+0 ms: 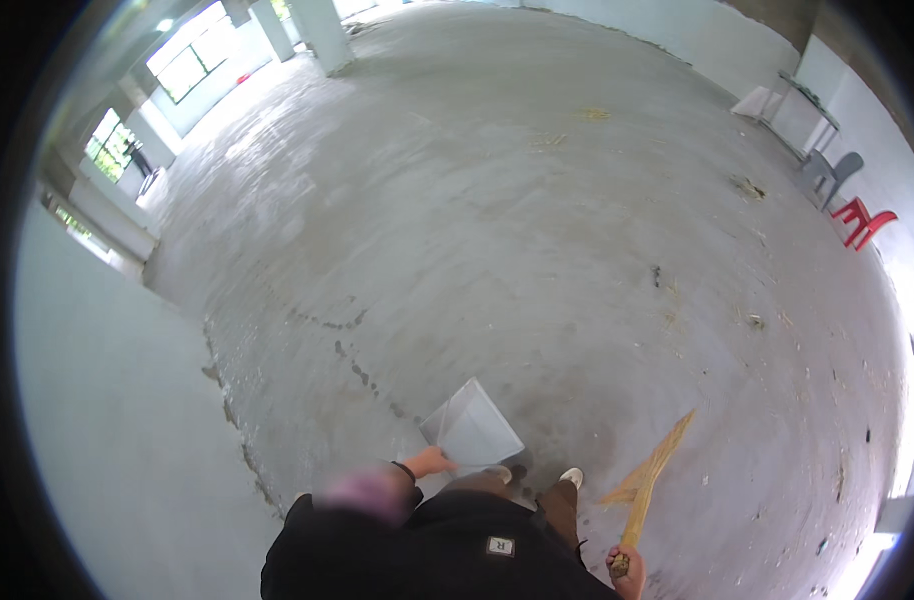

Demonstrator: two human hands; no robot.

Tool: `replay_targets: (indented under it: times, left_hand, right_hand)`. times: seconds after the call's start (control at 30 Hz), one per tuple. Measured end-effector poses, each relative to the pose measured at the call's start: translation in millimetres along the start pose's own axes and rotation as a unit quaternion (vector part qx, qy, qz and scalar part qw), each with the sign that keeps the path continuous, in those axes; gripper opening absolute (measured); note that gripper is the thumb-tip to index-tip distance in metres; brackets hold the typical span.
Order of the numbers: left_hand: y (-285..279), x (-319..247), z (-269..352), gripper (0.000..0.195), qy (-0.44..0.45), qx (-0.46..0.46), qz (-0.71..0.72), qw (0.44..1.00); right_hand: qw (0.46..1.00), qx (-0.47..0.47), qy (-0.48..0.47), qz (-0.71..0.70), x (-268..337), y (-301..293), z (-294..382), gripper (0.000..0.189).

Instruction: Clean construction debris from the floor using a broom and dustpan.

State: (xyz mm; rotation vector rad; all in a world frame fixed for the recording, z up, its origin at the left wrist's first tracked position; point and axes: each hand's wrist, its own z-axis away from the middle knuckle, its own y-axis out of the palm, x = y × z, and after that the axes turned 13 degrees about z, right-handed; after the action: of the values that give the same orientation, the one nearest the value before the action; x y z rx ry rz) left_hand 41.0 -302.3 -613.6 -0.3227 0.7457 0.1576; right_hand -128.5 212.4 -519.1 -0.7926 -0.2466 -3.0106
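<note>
My left hand (432, 461) grips the edge of a translucent, pale plastic container (478, 427), held tilted in front of my legs at the lower middle. It looks like a bin or dustpan; which one I cannot tell. At the lower right my right hand (628, 571) is closed around the yellowish handle of a straw broom (646, 487), whose flared head points forward and away from me. The broom and the container are well apart. My shoes show just below and to the right of the container.
Bits of straw (748, 187) lie scattered on the concrete floor (457, 240). Dark wet spots (361, 375) trail ahead of the container. A wall (111, 390) runs along the left. A grey chair (839, 176), a red plastic stool (864, 223) and a metal-framed table (802, 105) stand by the right wall.
</note>
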Motion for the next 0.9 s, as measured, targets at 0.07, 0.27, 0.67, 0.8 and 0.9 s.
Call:
replay_targets:
  times: [0.07,0.27,0.67,0.8,0.9]
  left_hand:
    - [8,1,24,0.046,-0.020,-0.044,0.017,0.999]
    - [61,-42,82,0.050,-0.162,-0.079,0.019,0.983]
    - [152,-22,159,0.041,-0.164,-0.148,0.231,0.948]
    - [175,17,175,0.040,-0.185,-0.140,0.304,0.924]
    - [185,22,179,0.037,-0.171,-0.175,0.332,0.911]
  right_hand:
    - [0.994,0.018,-0.072,0.081,26,26,2,0.014]
    - [0.978,0.125,0.156,-0.056,91,-1,-80,0.016]
    - [0.963,0.181,0.202,-0.002,152,74,-105,0.021]
    - [0.961,0.198,0.194,-0.011,161,118,-76,0.019]
    - [0.939,0.264,0.221,0.017,169,134,-60,0.020]
